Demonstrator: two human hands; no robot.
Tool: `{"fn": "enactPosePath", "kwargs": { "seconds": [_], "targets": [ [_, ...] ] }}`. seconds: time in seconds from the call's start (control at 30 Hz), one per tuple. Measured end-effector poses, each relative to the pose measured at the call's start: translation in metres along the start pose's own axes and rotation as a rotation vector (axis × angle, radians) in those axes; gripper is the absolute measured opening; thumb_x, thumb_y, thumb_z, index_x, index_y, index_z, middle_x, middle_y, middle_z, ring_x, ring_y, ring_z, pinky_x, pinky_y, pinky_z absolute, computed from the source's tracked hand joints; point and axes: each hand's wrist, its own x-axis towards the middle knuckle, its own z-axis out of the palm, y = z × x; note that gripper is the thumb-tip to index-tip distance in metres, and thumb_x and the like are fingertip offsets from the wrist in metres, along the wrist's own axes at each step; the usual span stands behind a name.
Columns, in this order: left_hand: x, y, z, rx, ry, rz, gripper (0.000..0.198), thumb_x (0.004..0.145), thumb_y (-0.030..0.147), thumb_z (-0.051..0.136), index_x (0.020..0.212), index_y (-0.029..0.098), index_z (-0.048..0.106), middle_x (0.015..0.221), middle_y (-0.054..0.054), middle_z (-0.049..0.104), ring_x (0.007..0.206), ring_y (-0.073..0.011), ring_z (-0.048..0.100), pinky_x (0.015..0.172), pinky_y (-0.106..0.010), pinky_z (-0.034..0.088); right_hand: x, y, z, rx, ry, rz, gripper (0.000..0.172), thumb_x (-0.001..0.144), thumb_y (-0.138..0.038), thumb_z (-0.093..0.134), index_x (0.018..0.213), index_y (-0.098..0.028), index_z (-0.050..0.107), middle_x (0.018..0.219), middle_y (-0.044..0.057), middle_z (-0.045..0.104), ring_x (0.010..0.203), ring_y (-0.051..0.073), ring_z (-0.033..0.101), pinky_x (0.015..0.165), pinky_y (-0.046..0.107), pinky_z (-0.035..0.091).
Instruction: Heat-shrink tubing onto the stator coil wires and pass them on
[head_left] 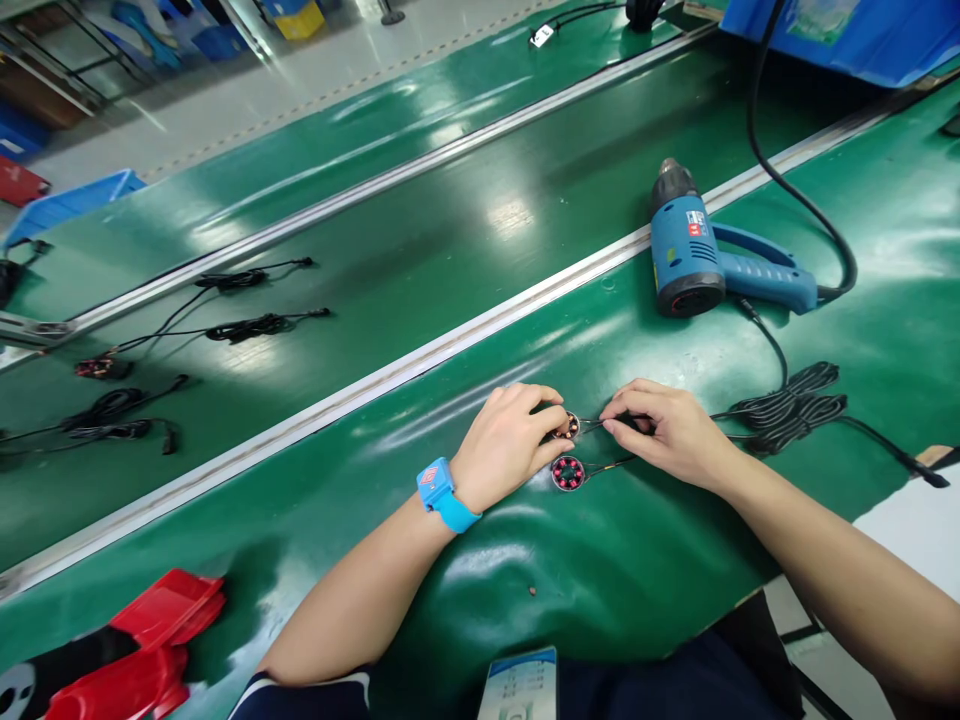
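My left hand (pixel 511 434), with a blue wrist strap (pixel 442 494), pinches a small round coil part (pixel 570 427) on the green bench mat (pixel 615 560). My right hand (pixel 664 428) is closed on the thin black wire (pixel 600 425) that leads out of that part. A second round coil part (pixel 568 472) with red dots lies flat just below, its own wire running right under my right hand. Both wires lead to a coiled black cable bundle (pixel 791 408) at the right.
A blue heat gun (pixel 694 262) lies behind my hands, its cord looping right. Several coiled cables (pixel 244 326) rest on the green conveyor belt (pixel 420 250) at left. Red plastic pieces (pixel 154 640) sit at the near left edge. A card (pixel 521 685) lies at the front.
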Motion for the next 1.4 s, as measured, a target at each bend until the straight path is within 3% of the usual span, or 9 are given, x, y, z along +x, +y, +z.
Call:
{"fn": "enactPosePath", "kwargs": {
  "seconds": [0.27, 0.47, 0.8, 0.93, 1.1, 1.27, 1.4],
  "targets": [
    [-0.002, 0.002, 0.0, -0.004, 0.001, 0.008, 0.013, 0.092, 0.033, 0.068, 0.094, 0.021, 0.064, 0.117, -0.003, 0.063, 0.102, -0.0207, 0.056, 0.087, -0.037, 0.04, -0.003, 0.008, 0.005, 0.033, 0.048, -0.033, 0.018, 0.101, -0.033, 0.062, 0.103, -0.022, 0.075, 0.094, 0.003, 0.062, 0.06, 0.01, 0.049, 0.055, 0.024, 0.042],
    [-0.001, 0.002, 0.0, -0.046, 0.009, 0.006, 0.013, 0.092, 0.031, 0.069, 0.091, 0.02, 0.063, 0.111, -0.001, 0.064, 0.098, -0.0191, 0.057, 0.085, -0.035, 0.039, -0.002, 0.009, 0.005, 0.092, 0.051, -0.006, 0.019, 0.1, -0.037, 0.065, 0.097, -0.021, 0.075, 0.094, 0.004, 0.063, 0.061, 0.011, 0.052, 0.054, 0.025, 0.043],
    [-0.001, 0.002, 0.0, -0.049, -0.016, 0.004, 0.013, 0.093, 0.032, 0.068, 0.091, 0.02, 0.063, 0.109, -0.001, 0.065, 0.097, -0.019, 0.056, 0.086, -0.035, 0.039, -0.003, 0.011, 0.005, 0.088, 0.045, -0.041, 0.014, 0.099, -0.034, 0.065, 0.104, -0.025, 0.074, 0.094, 0.002, 0.061, 0.059, 0.01, 0.047, 0.056, 0.025, 0.044],
    [-0.002, 0.002, 0.0, -0.049, -0.01, 0.013, 0.013, 0.093, 0.033, 0.068, 0.092, 0.021, 0.063, 0.11, -0.002, 0.065, 0.097, -0.0194, 0.057, 0.086, -0.035, 0.039, -0.004, 0.008, -0.002, 0.121, 0.047, 0.013, 0.013, 0.095, -0.029, 0.066, 0.104, -0.021, 0.071, 0.089, 0.002, 0.062, 0.067, 0.012, 0.054, 0.057, 0.024, 0.046],
    [-0.002, 0.002, 0.0, -0.044, -0.005, 0.014, 0.013, 0.094, 0.034, 0.067, 0.092, 0.021, 0.065, 0.109, -0.001, 0.065, 0.098, -0.019, 0.057, 0.087, -0.036, 0.039, -0.004, 0.007, -0.005, 0.057, 0.014, -0.036, 0.011, 0.097, -0.027, 0.063, 0.097, -0.022, 0.073, 0.095, 0.003, 0.063, 0.067, 0.011, 0.055, 0.059, 0.024, 0.048],
    [-0.001, 0.002, 0.0, -0.041, -0.011, 0.012, 0.013, 0.094, 0.034, 0.066, 0.092, 0.021, 0.065, 0.109, -0.002, 0.066, 0.097, -0.0196, 0.057, 0.086, -0.036, 0.039, -0.003, 0.011, -0.002, 0.034, 0.004, -0.079, 0.017, 0.101, -0.03, 0.06, 0.101, -0.023, 0.075, 0.093, 0.004, 0.061, 0.067, 0.012, 0.056, 0.057, 0.023, 0.048],
    [-0.002, 0.003, 0.0, -0.052, -0.011, 0.011, 0.013, 0.094, 0.034, 0.067, 0.091, 0.021, 0.065, 0.108, -0.002, 0.066, 0.097, -0.0193, 0.057, 0.086, -0.036, 0.039, -0.004, 0.012, 0.001, 0.021, 0.005, -0.11, 0.018, 0.103, -0.03, 0.058, 0.102, -0.025, 0.076, 0.091, 0.003, 0.059, 0.073, 0.013, 0.058, 0.063, 0.024, 0.05]
  ]
}}
